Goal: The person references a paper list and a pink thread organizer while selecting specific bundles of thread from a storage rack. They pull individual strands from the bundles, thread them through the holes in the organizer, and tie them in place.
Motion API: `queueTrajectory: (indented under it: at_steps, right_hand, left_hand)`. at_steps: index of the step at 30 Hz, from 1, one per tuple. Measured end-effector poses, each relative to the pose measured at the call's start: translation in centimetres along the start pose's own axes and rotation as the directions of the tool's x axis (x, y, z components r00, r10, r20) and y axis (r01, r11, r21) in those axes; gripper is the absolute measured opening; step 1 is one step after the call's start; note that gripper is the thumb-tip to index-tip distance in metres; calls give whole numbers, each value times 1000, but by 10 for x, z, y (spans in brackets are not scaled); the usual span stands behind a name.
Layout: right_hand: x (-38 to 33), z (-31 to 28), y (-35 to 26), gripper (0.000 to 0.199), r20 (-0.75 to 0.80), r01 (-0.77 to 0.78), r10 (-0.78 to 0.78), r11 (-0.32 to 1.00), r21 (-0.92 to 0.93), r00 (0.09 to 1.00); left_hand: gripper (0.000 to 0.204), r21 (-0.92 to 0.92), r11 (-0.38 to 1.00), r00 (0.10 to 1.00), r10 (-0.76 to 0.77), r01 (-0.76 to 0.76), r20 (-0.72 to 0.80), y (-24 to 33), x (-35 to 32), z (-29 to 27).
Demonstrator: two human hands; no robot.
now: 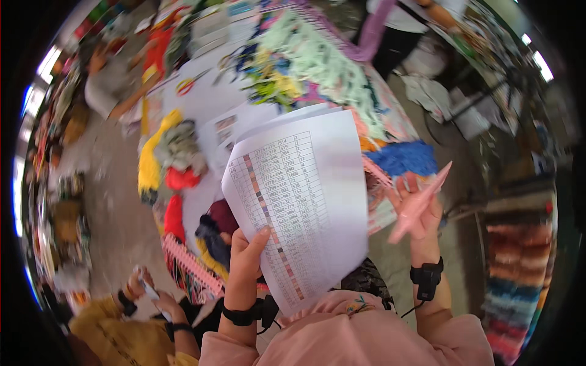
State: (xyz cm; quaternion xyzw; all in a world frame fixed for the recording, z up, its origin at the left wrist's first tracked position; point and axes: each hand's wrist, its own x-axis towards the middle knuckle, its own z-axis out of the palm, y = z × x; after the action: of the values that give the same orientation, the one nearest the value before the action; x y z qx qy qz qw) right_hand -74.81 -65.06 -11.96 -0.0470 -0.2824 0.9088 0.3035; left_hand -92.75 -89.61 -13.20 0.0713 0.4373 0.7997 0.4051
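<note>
At frame centre, your printed sheets [342, 183] are smooth, matt paper. Right of centre, your pink bundle [420, 209] looks smooth and faintly glossy; its material is unclear. The blue yarn [404, 160], also right of centre, looks matt and rough-fibred. Your pink top [329, 338], lower centre, is matt cloth.

Behind the printed sheets [332, 177], most of the fingers of the left hand [244, 259] are hidden, along with part of the white table [190, 113]; the lower printed rows are too faint to read. The pink thing [417, 211] covers part of the right hand [433, 221] and is too blurred to identify. Picture edges cut off a person in yellow [116, 332] and another in white [410, 17].
</note>
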Motion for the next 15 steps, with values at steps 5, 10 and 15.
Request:
queueTrajectory:
  at_steps: [5, 10, 15]
  right_hand:
    - [-19, -13, -61, 47, -268, 124, -148, 987, -104, 952]
    - [-63, -40, -130, 36, -412, 359, -369, 927, -105, 833]
    - [-128, -86, -202, 34, -495, 445, -452, 885, -142, 742]
  left_hand:
    - [23, 101, 989, 968, -129, 110, 214, -11, 35, 84]
    - [23, 147, 967, 888, -252, 210, 385, -54, 58, 174]
    - [25, 287, 917, 786, -389, 279, 481, -102, 66, 277]
